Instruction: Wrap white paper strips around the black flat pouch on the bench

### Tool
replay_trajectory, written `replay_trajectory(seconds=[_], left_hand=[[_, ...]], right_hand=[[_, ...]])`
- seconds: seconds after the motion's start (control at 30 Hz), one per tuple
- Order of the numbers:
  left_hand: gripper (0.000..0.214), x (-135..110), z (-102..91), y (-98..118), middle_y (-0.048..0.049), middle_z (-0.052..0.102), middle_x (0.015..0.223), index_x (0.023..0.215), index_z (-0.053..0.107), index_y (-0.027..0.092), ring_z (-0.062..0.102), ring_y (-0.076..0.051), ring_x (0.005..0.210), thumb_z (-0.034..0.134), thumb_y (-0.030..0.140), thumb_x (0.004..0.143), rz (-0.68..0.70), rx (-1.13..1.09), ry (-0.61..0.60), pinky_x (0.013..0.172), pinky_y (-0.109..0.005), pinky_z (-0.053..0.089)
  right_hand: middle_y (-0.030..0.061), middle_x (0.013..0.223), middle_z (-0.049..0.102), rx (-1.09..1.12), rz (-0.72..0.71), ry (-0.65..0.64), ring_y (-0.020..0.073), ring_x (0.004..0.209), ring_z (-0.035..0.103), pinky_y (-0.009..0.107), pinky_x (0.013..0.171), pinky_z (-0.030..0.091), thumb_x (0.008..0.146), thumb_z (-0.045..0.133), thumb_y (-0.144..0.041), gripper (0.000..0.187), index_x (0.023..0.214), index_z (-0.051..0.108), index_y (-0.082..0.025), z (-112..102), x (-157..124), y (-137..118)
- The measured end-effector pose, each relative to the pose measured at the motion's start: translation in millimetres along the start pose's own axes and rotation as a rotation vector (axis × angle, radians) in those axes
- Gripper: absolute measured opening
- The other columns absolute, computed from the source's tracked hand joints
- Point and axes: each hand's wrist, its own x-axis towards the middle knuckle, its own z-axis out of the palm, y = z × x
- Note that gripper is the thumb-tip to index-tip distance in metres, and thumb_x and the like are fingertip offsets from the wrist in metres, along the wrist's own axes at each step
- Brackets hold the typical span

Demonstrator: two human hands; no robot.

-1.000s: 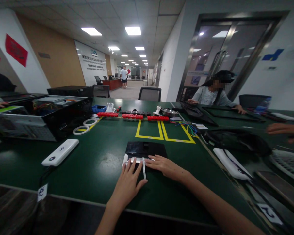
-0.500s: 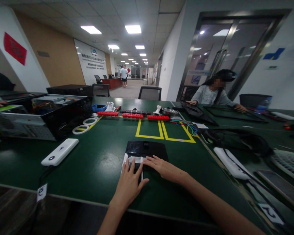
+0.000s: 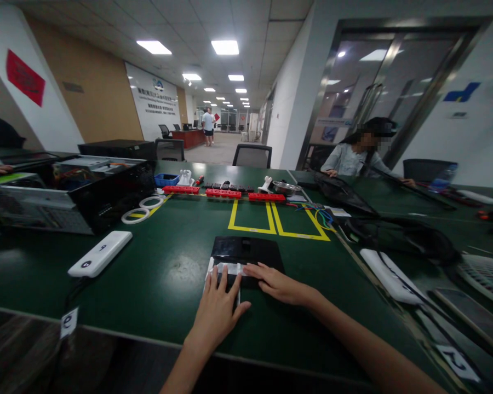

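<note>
A glossy black flat panel [image 3: 246, 247] lies on the green table in front of me. Across its nearer half runs a white strip [image 3: 232, 268], perhaps tape or paper; another white strip shows along the panel's left side. My left hand [image 3: 218, 307] rests on the panel with its fingers spread, fingertips on the white strip. From the right, my right hand [image 3: 273, 282] lies flat and stretched out, its fingertips at the strip's right end. Both hands cover the panel's near part.
An opened computer case [image 3: 110, 191] stands at the left, near white tape rolls [image 3: 135, 215] and a white power bank [image 3: 101, 254]. Red bins [image 3: 224, 193] line the back. At right are a black bag [image 3: 402, 241] and a second white power bank [image 3: 388, 273]. A co-worker [image 3: 355, 156] sits across.
My right hand has shifted very slightly right along the strip; my left hand stays nearly still. The co-worker across has tilted up a dark flat frame from the table.
</note>
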Motion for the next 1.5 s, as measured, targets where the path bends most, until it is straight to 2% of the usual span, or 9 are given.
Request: replay_trajectory(seconds=[0.27, 0.37, 0.47, 0.67, 0.9, 1.07, 1.23, 1.37, 1.5], left_hand=[[0.059, -2, -4.6, 2, -0.016, 0.039, 0.144, 0.139, 0.039, 0.021, 0.026, -0.038, 0.135, 0.052, 0.047, 0.087, 0.025, 0.031, 0.023, 0.102, -0.057, 0.03], [0.058, -1, -6.5, 2, -0.0164, 0.039, 0.144, 0.139, 0.04, 0.02, 0.03, -0.037, 0.133, 0.05, 0.047, 0.088, 0.029, 0.028, -0.007, 0.102, -0.057, 0.03], [0.061, -1, -8.1, 2, -0.0177, 0.039, 0.144, 0.14, 0.038, 0.019, 0.031, -0.037, 0.133, 0.051, 0.047, 0.087, 0.018, 0.034, -0.031, 0.102, -0.057, 0.03], [0.063, -2, -7.2, 2, -0.0181, 0.035, 0.146, 0.143, 0.032, 0.018, 0.025, -0.038, 0.135, 0.047, 0.047, 0.089, 0.036, 0.031, -0.048, 0.103, -0.058, 0.027], [0.063, -3, -10.5, 1, -0.0156, 0.033, 0.147, 0.145, 0.026, 0.017, 0.021, -0.034, 0.137, 0.042, 0.046, 0.091, 0.041, -0.027, -0.056, 0.105, -0.057, 0.025], [0.051, -5, -30.2, -20, -0.0105, 0.035, 0.147, 0.142, 0.031, 0.018, 0.024, -0.025, 0.137, 0.031, 0.041, 0.096, 0.051, -0.133, -0.033, 0.109, -0.051, 0.022], [0.041, -17, -32.7, -57, -0.0099, 0.049, 0.138, 0.133, 0.046, 0.016, 0.037, -0.021, 0.132, 0.03, 0.03, 0.097, -0.117, -0.145, 0.059, 0.109, -0.048, 0.026], [0.039, -30, -14.6, -76, -0.0106, 0.055, 0.132, 0.128, 0.05, 0.015, 0.043, -0.022, 0.128, 0.032, 0.024, 0.095, -0.197, -0.153, 0.085, 0.107, -0.047, 0.031], [0.038, -37, -2.6, -79, -0.009, 0.057, 0.13, 0.127, 0.052, 0.018, 0.046, -0.022, 0.126, 0.032, 0.021, 0.094, -0.211, -0.169, 0.107, 0.106, -0.046, 0.033]], right_hand=[[0.0096, 0.138, 0.045, -0.123, -0.053, 0.162, 0.0191, 0.128, 0.039, 0.041, 0.11, 0.025, 0.084, 0.037, -0.014, 0.055, 0.138, 0.037, -0.017, 8, 5, -6], [0.0116, 0.143, 0.038, -0.19, -0.061, 0.184, 0.0197, 0.133, 0.031, 0.042, 0.111, 0.023, 0.084, 0.037, -0.016, 0.059, 0.142, 0.029, -0.014, 11, 9, -9], [0.011, 0.148, 0.031, -0.26, -0.064, 0.106, 0.0202, 0.138, 0.021, 0.045, 0.114, 0.013, 0.088, 0.037, -0.023, 0.059, 0.145, 0.023, -0.014, 14, 12, -10], [0.0121, 0.148, 0.031, -0.298, -0.04, 0.064, 0.0193, 0.138, 0.021, 0.043, 0.115, 0.01, 0.09, 0.036, -0.029, 0.059, 0.145, 0.023, -0.012, 16, 13, -10], [0.0103, 0.149, 0.029, -0.255, -0.048, 0.077, 0.0185, 0.138, 0.019, 0.044, 0.114, 0.012, 0.089, 0.035, -0.023, 0.059, 0.146, 0.021, -0.015, 16, 12, -11], [0.0088, 0.15, 0.027, -0.193, -0.085, 0.197, 0.0176, 0.137, 0.022, 0.045, 0.113, 0.017, 0.082, 0.036, -0.012, 0.066, 0.146, 0.018, -0.017, 10, 8, -10], [0.0074, 0.147, 0.034, -0.235, -0.133, 0.367, 0.0166, 0.136, 0.024, 0.043, 0.113, 0.02, 0.079, 0.036, -0.006, 0.064, 0.142, 0.031, -0.017, 1, 5, -14], [0.0078, 0.15, 0.027, -0.325, -0.117, 0.304, 0.0194, 0.138, 0.02, 0.046, 0.113, 0.016, 0.086, 0.038, -0.014, 0.058, 0.143, 0.028, -0.02, 7, 9, -15], [0.0084, 0.154, 0.014, -0.365, -0.045, 0.173, 0.0267, 0.14, 0.007, 0.054, 0.111, 0.01, 0.093, 0.038, -0.043, 0.06, 0.146, 0.018, -0.024, 15, 14, -9]])
